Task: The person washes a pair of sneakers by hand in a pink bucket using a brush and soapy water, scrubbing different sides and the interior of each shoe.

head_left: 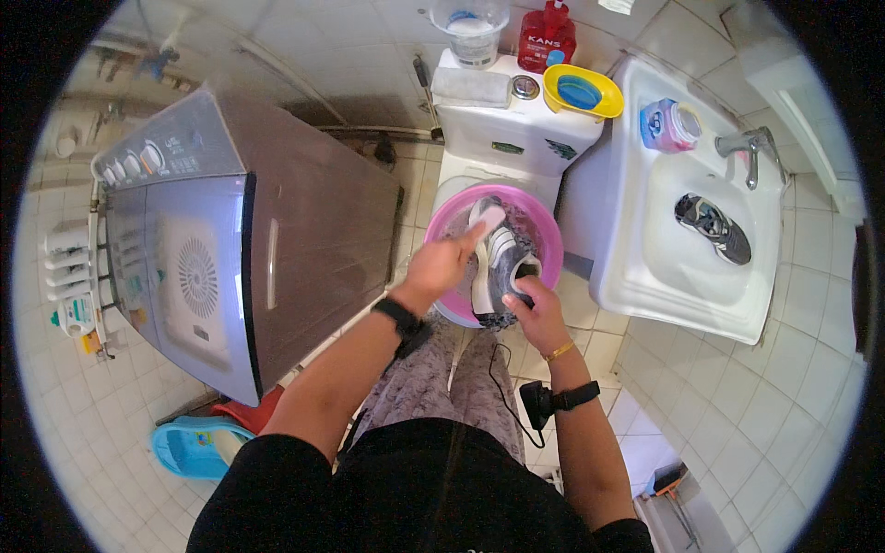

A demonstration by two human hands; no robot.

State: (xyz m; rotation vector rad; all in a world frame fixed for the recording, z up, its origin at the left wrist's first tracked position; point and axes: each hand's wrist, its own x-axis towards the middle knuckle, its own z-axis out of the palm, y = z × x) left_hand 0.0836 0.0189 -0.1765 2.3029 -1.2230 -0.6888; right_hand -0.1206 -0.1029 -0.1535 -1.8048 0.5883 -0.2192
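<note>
A grey and white sneaker [507,263] is tilted over a pink basin [550,221], its toe pointing away from me. My right hand [537,311] grips it by the heel, near the dark ankle opening. In my left hand [437,269] is a pale pink brush [492,219], pressed against the shoe's upper near the toe. Its bristles are hidden. Dark, wet-looking contents with some suds show around the shoe inside the basin. Another dark sneaker [713,229] lies on its own in the white sink [664,267] to the right.
Behind the basin, the toilet tank [502,129] carries a yellow dish [604,92], a red bottle [546,41], a clear tub [472,46] and a folded grey cloth [470,88]. A washing machine [323,207] stands at left. The sink holds a faucet [751,152] and a pink-blue container [671,126].
</note>
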